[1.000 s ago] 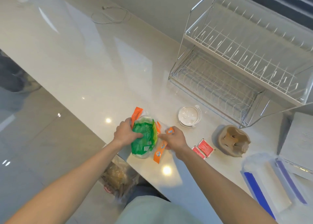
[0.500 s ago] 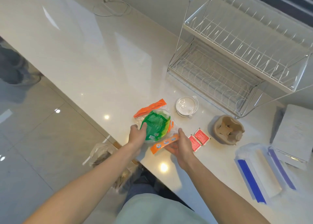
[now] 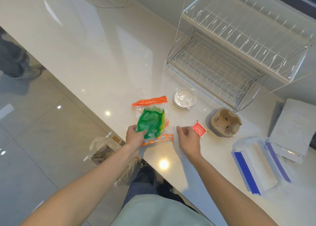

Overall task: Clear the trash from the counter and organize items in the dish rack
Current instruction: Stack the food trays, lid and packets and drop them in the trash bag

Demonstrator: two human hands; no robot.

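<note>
From the head camera, a clear bag with orange strips [image 3: 150, 121] lies flat near the front edge of the white counter [image 3: 95, 51], its long axis running away from the person and tilted slightly right, one orange strip at the far end and one at the near end; a crumpled green wrapper [image 3: 151, 122] sits inside it. The left hand [image 3: 135, 137] pinches the bag's near left corner, thumb on top. Half a second ago the right hand [image 3: 189, 138] held the near strip; now it has let go and sits to the bag's right with fingers loosely curled, beside a red sauce packet [image 3: 199, 128]. Only one packet shows where two lay before; whether the hand covers or holds the other I cannot tell. The wire dish rack [image 3: 239, 51] is cut off at the right edge
</note>
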